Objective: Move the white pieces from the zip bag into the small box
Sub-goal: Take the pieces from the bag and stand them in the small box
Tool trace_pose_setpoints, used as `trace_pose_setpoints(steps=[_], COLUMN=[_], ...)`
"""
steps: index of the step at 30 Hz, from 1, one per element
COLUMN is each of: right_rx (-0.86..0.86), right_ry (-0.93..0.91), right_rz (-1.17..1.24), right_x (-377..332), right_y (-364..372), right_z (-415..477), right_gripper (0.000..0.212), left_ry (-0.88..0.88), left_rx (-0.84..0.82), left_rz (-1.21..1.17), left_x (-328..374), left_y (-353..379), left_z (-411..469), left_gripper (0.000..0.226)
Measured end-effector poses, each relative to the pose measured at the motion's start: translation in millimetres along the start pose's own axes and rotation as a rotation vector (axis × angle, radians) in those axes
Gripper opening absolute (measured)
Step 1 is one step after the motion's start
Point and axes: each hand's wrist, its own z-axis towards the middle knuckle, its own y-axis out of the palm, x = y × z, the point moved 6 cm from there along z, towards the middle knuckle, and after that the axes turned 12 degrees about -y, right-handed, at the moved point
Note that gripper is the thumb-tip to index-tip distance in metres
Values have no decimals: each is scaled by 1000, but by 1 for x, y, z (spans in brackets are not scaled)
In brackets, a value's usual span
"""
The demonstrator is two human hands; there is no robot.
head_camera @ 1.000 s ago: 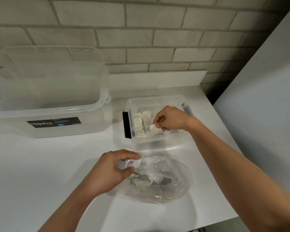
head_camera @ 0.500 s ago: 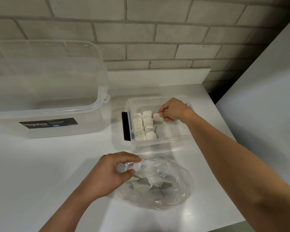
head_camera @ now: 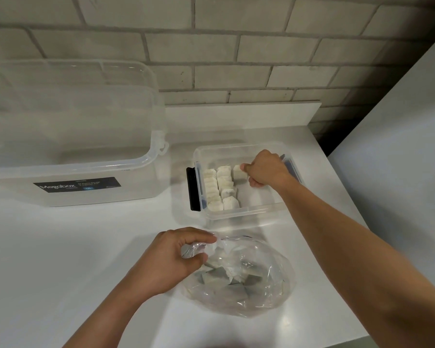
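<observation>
R hand (head_camera: 266,169) inside small box (head_camera: 246,214), fingers closed on white piece (head_camera: 238,172), starting 3rd row. Set flush beside neighbours, then let go. L hand (head_camera: 171,259) pinching zip bag (head_camera: 274,297) mouth on tabletop (head_camera: 60,247); more pcs inside.

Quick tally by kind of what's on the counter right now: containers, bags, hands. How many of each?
Clear plastic boxes: 2, the big box and the small box
Zip bags: 1, the zip bag, pinched by the left hand
Hands: 2, the right hand on a white piece in the small box
Total: 5
White pieces are too packed to count.
</observation>
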Motion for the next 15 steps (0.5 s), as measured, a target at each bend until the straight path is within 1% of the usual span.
trace_pose_setpoints(steps=[2,3,5,7,11,13,15], right_rx=[-40,-55,-70,-49,-36,-75,-107], right_ry=[46,43,23,11,-3,-18,-41], right_rz=[138,140,11,-118,-169,-216,-228], right_x=[2,2,2,0,-6,-13,-23], right_y=[4,5,3,-1,-7,-11,-24], right_z=[-2,-2,-3,-6,-11,-16,-27], right_gripper=[38,38,40,36,34,33,22], left_ry=[-1,-2,1,6,19,25,29], left_rx=[2,1,-1,0,5,2,2], left_rz=[1,-5,-11,-5,3,9,3], left_x=[0,0,0,1,3,4,4], left_y=[0,-1,-1,-1,-1,-2,-4], left_z=[0,0,-2,-3,-2,-3,-5], left_gripper=[33,34,33,33,34,34,37])
